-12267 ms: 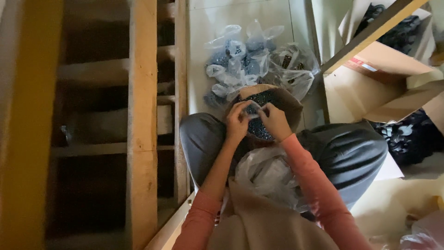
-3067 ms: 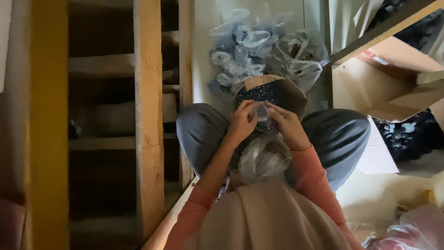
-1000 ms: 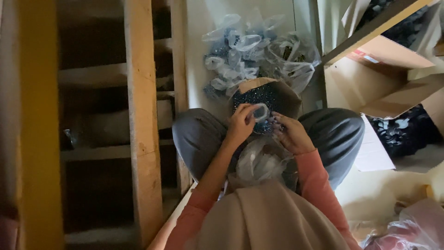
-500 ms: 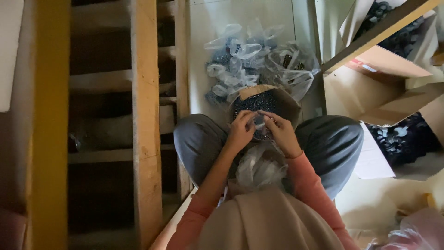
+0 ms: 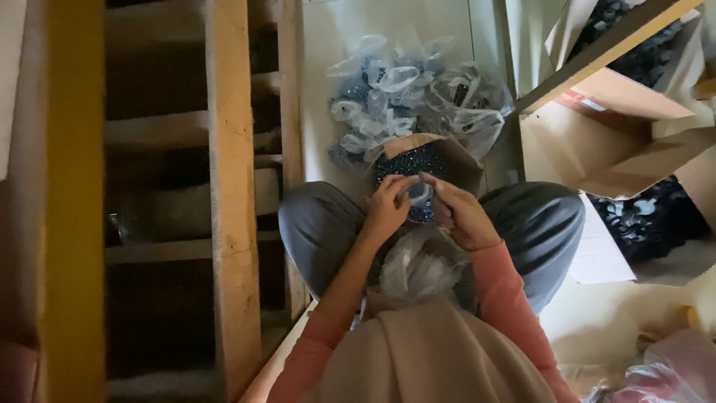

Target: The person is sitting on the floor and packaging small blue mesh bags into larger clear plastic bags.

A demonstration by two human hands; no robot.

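Bag pile (image 5: 414,97) blocks ahead (knees (image 5: 317,224) flank).

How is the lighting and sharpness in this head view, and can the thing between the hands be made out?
Head view: dim and uneven, the wooden frame bays at left fall into near-black shadow; the pale floor is brightest. Left hand and right hand are slightly soft; the small clear bag between them shows only as a pale blur.

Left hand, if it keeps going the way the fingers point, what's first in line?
Likely the small clear plastic bag that the left hand pinches; just beyond lies the brown cardboard box of small dark blue pieces. Depth unclear.
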